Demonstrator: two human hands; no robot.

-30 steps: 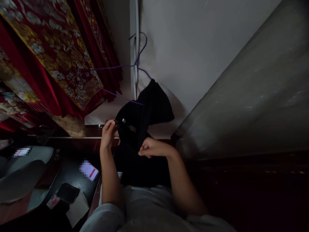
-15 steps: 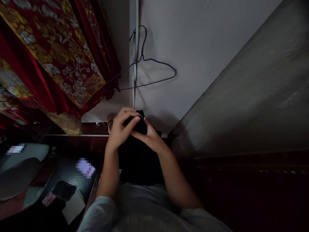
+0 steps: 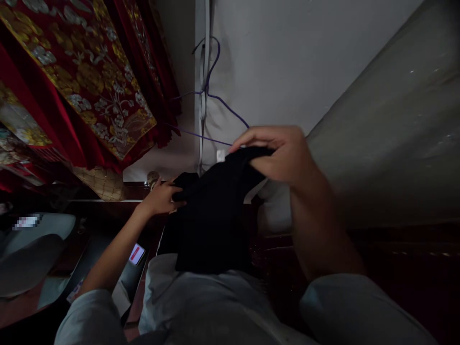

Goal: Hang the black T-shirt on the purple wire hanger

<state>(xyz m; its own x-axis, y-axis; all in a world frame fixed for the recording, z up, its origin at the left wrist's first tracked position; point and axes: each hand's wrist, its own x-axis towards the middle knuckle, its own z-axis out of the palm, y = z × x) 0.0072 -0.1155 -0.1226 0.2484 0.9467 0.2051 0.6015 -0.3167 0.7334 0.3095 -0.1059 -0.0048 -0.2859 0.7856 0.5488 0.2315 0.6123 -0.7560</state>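
Note:
A black garment (image 3: 212, 211) hangs stretched between my two hands in front of my chest. My right hand (image 3: 283, 153) is raised and pinches its upper edge next to a small white tag (image 3: 220, 155). My left hand (image 3: 161, 196) grips the garment's lower left edge, fingers curled round the cloth. A purple wire hanger (image 3: 215, 103) hangs on the white wall just above and behind the garment, bare of clothing.
Red and gold embroidered cloth (image 3: 82, 81) hangs at the upper left. A pale grey slanted surface (image 3: 388, 143) fills the right. At the lower left lie a grey cushion (image 3: 32, 244) and a dark table with a phone (image 3: 136, 254) and papers.
My hands, bunched together on the garment half a second ago, have spread apart. The right hand rose up and to the right, stretching the cloth. The hanger has swung.

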